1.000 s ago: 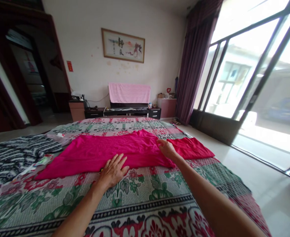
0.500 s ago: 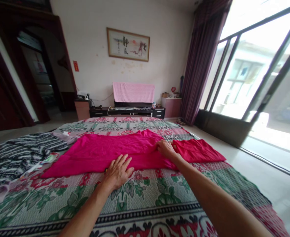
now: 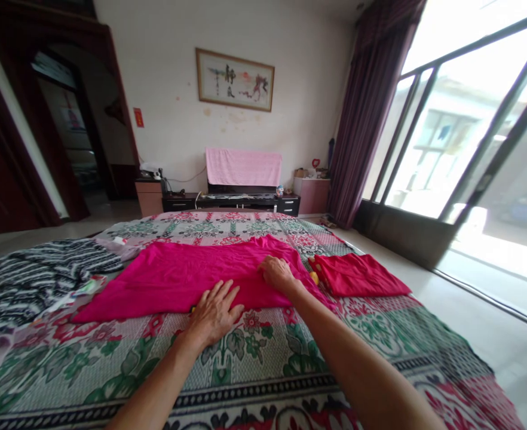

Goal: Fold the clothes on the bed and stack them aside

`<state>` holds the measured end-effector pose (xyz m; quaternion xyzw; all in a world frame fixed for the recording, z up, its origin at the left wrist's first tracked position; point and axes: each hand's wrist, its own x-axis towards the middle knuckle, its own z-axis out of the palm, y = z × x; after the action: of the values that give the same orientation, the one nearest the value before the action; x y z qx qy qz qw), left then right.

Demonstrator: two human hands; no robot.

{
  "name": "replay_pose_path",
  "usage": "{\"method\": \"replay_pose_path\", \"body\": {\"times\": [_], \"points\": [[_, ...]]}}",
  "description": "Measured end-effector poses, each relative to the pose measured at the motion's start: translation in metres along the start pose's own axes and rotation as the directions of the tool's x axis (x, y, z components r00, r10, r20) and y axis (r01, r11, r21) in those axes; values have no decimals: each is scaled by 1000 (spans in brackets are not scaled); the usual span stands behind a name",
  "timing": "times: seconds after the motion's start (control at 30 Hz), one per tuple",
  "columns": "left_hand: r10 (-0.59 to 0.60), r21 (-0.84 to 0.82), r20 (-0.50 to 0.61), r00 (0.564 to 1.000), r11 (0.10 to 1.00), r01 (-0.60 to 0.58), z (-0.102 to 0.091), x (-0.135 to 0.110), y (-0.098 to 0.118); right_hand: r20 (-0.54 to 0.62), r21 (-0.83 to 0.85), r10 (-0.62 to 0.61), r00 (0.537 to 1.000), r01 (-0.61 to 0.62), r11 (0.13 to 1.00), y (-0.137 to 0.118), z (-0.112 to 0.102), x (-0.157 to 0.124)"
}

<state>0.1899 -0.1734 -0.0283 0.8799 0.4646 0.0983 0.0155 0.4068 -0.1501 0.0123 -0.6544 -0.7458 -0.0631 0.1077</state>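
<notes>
A bright pink garment (image 3: 192, 272) lies spread out across the patterned bedspread, with small wrinkles in it. My left hand (image 3: 217, 310) rests flat on its near edge, fingers spread. On the right part of the same garment sits my right hand (image 3: 278, 275), its fingers loosely bent and touching the cloth; no fold of fabric is lifted in it. A small dark and yellow bit (image 3: 193, 309) shows beside my left hand at the hem. To the right lies a folded red garment (image 3: 364, 275), with a yellow patch at its left edge, apart from both hands.
A black-and-white striped garment (image 3: 52, 269) lies bunched on the left. The floral bedspread (image 3: 254, 352) covers the surface beneath everything. Beyond it stand a low black cabinet (image 3: 180, 203) and a pink cloth (image 3: 243, 167) draped over a screen. Glass doors (image 3: 429, 149) are at the right.
My right hand has slid left across the pink garment, away from the red one, uncovering the pink garment's right edge. My left hand has stayed in place.
</notes>
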Motion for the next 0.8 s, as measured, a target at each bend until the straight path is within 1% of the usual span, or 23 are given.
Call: {"method": "replay_pose_path", "body": {"times": [0.1,0.17,0.27,0.4,0.53,0.63,0.67,0.7,0.73,0.8], "points": [[6,4,-13,1000,1000,-6,1,0,0,-113,-14,31,993,-33,999,-9,5,0],[9,11,-21,1000,1000,-9,1,0,-1,-141,8,18,990,-17,1000,-13,7,1],[14,21,-24,1000,1000,-13,2,1,-1,-120,49,23,993,-18,999,-15,11,3],[11,27,-21,1000,1000,-11,3,2,-2,-72,100,102,992,-95,990,-12,16,0],[16,26,-22,1000,1000,-15,4,2,-3,-161,188,135,978,-104,977,-1,12,-10],[15,18,-20,1000,1000,-15,4,2,-4,-194,213,164,967,-122,969,21,-5,-20],[14,15,-19,1000,1000,-14,4,2,-4,-183,210,185,966,-145,967,31,-13,-25],[14,12,-20,1000,1000,-14,4,2,-5,-143,202,205,968,-175,964,41,-21,-30],[17,8,-22,1000,1000,-16,5,2,-5,-88,189,234,968,-215,958,50,-30,-35],[24,-2,-29,999,1000,-24,6,2,-6,64,150,271,960,-278,949,66,-45,-47]]}}
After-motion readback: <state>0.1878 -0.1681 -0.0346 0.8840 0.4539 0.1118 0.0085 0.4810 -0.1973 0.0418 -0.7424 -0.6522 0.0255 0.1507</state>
